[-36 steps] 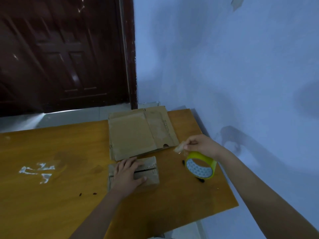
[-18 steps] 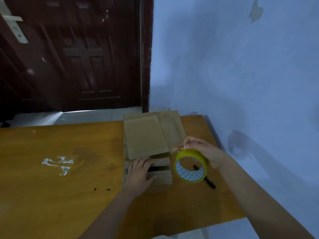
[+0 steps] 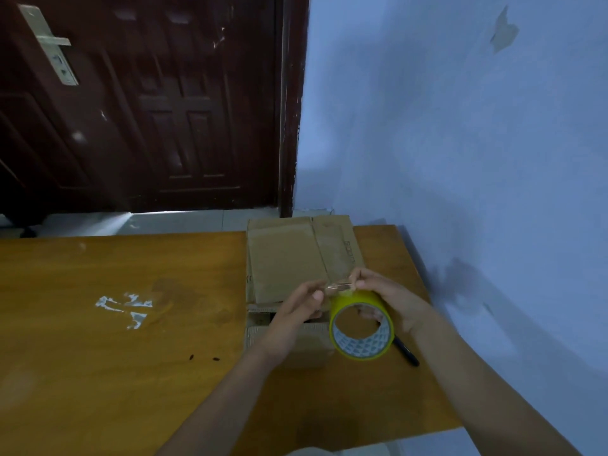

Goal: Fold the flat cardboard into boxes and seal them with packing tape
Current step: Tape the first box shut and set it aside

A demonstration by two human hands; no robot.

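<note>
Above the small folded brown cardboard box (image 3: 289, 340), the right hand (image 3: 388, 297) gripped the yellow-rimmed packing tape roll (image 3: 362, 327); the left hand's (image 3: 296, 311) grip pinched its loose end.

The flat cardboard (image 3: 296, 258) at the far edge of the table carried a short line of dark printed letters along its right panel, too blurred to read. The inner core of the tape roll (image 3: 361, 325) showed a repeating printed pattern with marks that could not be made out either
</note>
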